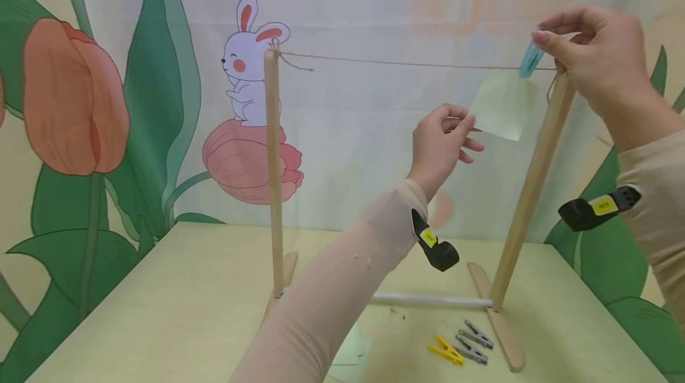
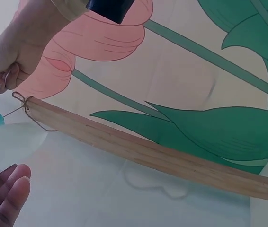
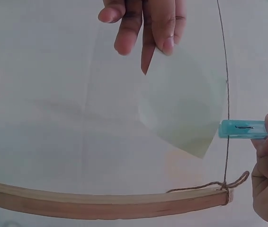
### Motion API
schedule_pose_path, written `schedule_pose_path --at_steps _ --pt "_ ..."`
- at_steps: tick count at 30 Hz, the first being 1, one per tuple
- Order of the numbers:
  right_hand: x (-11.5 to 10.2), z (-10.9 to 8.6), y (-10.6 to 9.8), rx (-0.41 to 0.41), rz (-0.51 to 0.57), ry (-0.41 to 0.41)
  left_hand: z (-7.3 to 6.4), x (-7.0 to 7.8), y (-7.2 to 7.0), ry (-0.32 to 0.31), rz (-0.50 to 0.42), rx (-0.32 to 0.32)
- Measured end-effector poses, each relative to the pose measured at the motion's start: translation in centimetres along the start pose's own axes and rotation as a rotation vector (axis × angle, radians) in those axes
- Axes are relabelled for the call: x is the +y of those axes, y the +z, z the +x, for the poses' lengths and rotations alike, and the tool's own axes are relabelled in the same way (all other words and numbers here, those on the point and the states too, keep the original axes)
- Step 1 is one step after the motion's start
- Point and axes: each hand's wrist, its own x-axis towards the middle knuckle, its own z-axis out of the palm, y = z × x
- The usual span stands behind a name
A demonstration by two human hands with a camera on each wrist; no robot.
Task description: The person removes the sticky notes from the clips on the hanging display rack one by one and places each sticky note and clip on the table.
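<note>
In the head view, my left hand (image 1: 441, 142) pinches the left edge of a pale green square of paper (image 1: 503, 106) between thumb and finger. The paper's upper edge is at the twine (image 1: 396, 63), close to the right post. My right hand (image 1: 605, 53) pinches the upper end of a light blue clothespin (image 1: 531, 59). The clothespin's lower end overlaps the twine and the paper's top right corner. In the right wrist view, the clothespin (image 3: 243, 128) lies across the twine (image 3: 227, 94), its tip at the edge of the paper (image 3: 181, 104).
Two wooden posts, left (image 1: 273, 175) and right (image 1: 535, 192), hold the twine; a white rod (image 1: 433, 299) joins them low down. A yellow clothespin (image 1: 446, 351) and grey clothespins (image 1: 472, 349) lie near the right foot. More pale paper (image 1: 350, 350) lies on the table (image 1: 176, 305).
</note>
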Motion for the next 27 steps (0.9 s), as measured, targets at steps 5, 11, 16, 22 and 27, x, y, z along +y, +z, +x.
schedule_pose_path --at_steps 5,11,16,22,27 --pt "-0.1 -0.2 0.1 0.039 0.071 -0.009 -0.3 -0.2 -0.4 0.029 0.028 -0.025" --pt "-0.3 -0.3 0.1 0.08 0.13 -0.014 -0.5 -0.6 -1.1 0.064 0.061 -0.027" --pt "-0.3 -0.4 0.1 0.075 0.204 -0.048 -0.5 -1.1 -2.0 0.09 0.093 -0.009" --pt "-0.1 -0.4 0.4 0.073 0.238 -0.067 -0.5 -1.7 -3.0 0.13 0.107 0.03" --pt "-0.1 -0.5 0.5 0.074 0.246 -0.053 -0.5 -1.9 -3.8 0.138 0.125 0.033"
